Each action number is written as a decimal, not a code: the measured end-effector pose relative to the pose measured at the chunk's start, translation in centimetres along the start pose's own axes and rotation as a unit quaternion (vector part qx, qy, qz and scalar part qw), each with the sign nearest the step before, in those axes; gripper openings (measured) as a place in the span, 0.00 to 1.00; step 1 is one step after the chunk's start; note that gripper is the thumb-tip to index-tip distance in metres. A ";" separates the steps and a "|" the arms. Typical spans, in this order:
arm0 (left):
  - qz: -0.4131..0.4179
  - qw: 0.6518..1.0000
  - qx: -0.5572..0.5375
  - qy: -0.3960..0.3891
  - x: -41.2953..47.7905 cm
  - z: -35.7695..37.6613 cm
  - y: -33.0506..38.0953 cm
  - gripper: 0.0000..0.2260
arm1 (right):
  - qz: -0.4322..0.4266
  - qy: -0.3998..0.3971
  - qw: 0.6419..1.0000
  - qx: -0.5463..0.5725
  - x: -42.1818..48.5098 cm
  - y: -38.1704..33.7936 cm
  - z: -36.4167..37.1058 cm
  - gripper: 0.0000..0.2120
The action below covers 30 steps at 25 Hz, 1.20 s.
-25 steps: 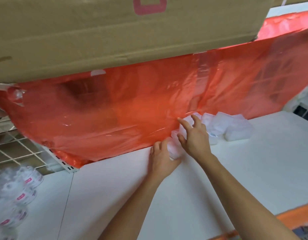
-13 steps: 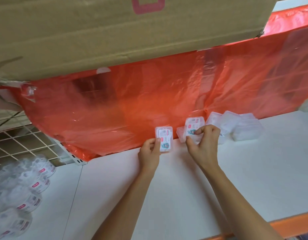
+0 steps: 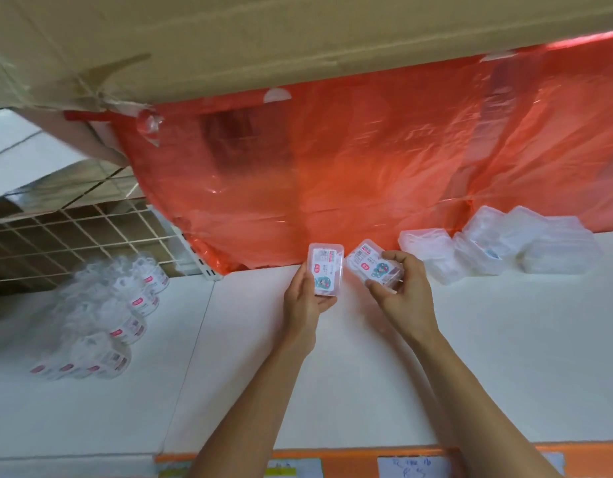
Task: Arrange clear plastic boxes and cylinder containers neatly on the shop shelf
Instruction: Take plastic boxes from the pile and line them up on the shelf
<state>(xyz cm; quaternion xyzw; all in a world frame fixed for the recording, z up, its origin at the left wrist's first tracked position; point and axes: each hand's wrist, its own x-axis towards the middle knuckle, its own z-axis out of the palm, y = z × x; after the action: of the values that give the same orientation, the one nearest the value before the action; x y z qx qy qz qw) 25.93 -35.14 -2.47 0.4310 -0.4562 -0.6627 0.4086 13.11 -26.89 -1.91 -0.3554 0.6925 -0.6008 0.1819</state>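
While both forearms reach forward over the white shelf [image 3: 332, 374], each of the hands holds one small clear box. The left hand [image 3: 308, 298] grips the first box [image 3: 325, 270] from below, with the thumb along its left edge. This box stands nearly upright, and its printed label faces the camera. The right hand [image 3: 401, 291] pinches the second box [image 3: 370, 267] between curled fingers and thumb. This box is tilted to the left, and its label is also visible. The two held boxes are just beside each other; whether their corners touch cannot be told. Both sit in front of the lower edge of a red plastic sheet [image 3: 332, 167], which hangs behind the shelf under a large cardboard carton [image 3: 263, 39].

To the right of the right hand, a loose pile of clear boxes [image 3: 505, 246] lies on the shelf against the sheet, with several tipped at angles. At the far left of the shelf, cylinder containers [image 3: 118, 319] with red-and-white labels are grouped in rows. They are blurred, so their exact posture cannot be told. A wire grid [image 3: 56, 236] stands behind them. An orange strip [image 3: 350, 457] carrying paper tags [image 3: 412, 469] runs along the front edge of the shelf.
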 end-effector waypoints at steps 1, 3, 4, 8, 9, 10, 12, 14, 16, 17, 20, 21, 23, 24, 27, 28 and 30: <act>0.019 1.000 0.005 0.020 -0.1 -0.8 0.2 0.12 | 0.006 -0.013 1.000 0.009 -0.4 -0.3 0.5 0.24; 0.055 0.997 0.013 0.054 -0.3 -2.3 0.7 0.08 | 0.012 -0.029 0.999 0.030 -1.1 -1.3 1.4 0.27; 0.064 0.996 0.012 0.064 -0.4 -3.3 1.1 0.08 | 0.012 -0.036 0.999 0.038 -1.3 -1.8 1.9 0.28; 0.071 0.996 -0.013 0.056 -2.1 -6.8 3.2 0.16 | -0.002 -0.068 0.997 0.044 -2.9 -3.6 4.4 0.30; 0.073 0.995 -0.023 0.058 -2.6 -7.9 3.7 0.15 | -0.007 -0.078 0.995 0.053 -3.7 -4.2 5.4 0.30; 0.075 0.995 -0.032 0.060 -3.1 -9.0 4.2 0.14 | -0.012 -0.087 0.994 0.064 -4.6 -4.7 6.4 0.29; 0.080 0.994 -0.049 0.060 -4.1 -11.6 5.0 0.12 | -0.026 -0.096 0.992 0.080 -6.6 -6.1 8.4 0.25; 0.088 0.993 -0.053 0.063 -5.4 -14.7 5.9 0.11 | -0.037 -0.095 0.991 0.084 -8.7 -7.6 10.6 0.16; 0.081 0.992 -0.062 0.069 -7.0 -17.8 6.9 0.11 | -0.031 -0.089 0.991 0.098 -10.9 -8.8 12.6 0.07; 0.079 0.992 -0.068 0.070 -7.8 -19.3 7.3 0.11 | -0.024 -0.087 0.990 0.109 -11.9 -9.4 13.7 0.07; 0.092 0.990 -0.079 0.072 -10.2 -23.9 8.2 0.11 | -0.003 -0.150 0.977 0.153 -15.1 -11.4 16.7 0.20; 0.100 0.989 -0.079 0.075 -10.8 -25.2 8.4 0.13 | -0.002 -0.190 0.968 0.165 -16.2 -12.0 17.6 0.27; 0.111 0.987 -0.071 0.092 -11.9 -28.0 8.6 0.16 | -0.019 -0.243 0.957 0.157 -18.4 -12.8 19.7 0.34; 0.114 0.986 -0.068 0.105 -12.5 -29.5 8.7 0.16 | -0.026 -0.250 0.956 0.150 -19.6 -13.1 21.0 0.32; 0.127 0.979 -0.064 0.148 -14.4 -34.0 9.0 0.16 | -0.015 -0.230 0.960 0.158 -22.6 -13.9 24.8 0.24; 0.133 0.976 -0.059 0.164 -14.9 -35.5 9.1 0.15 | -0.002 -0.221 0.962 0.158 -23.3 -14.0 26.0 0.23; 0.145 0.968 -0.049 0.199 -16.0 -38.7 9.3 0.14 | 0.014 -0.224 0.960 0.168 -24.8 -14.5 28.3 0.20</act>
<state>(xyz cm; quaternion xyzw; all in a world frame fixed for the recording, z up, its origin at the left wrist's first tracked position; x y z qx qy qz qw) 68.57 -32.28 1.39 0.4633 -0.3899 -0.5188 0.6035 53.19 -29.46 1.73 -0.4356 0.5279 -0.6112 0.3975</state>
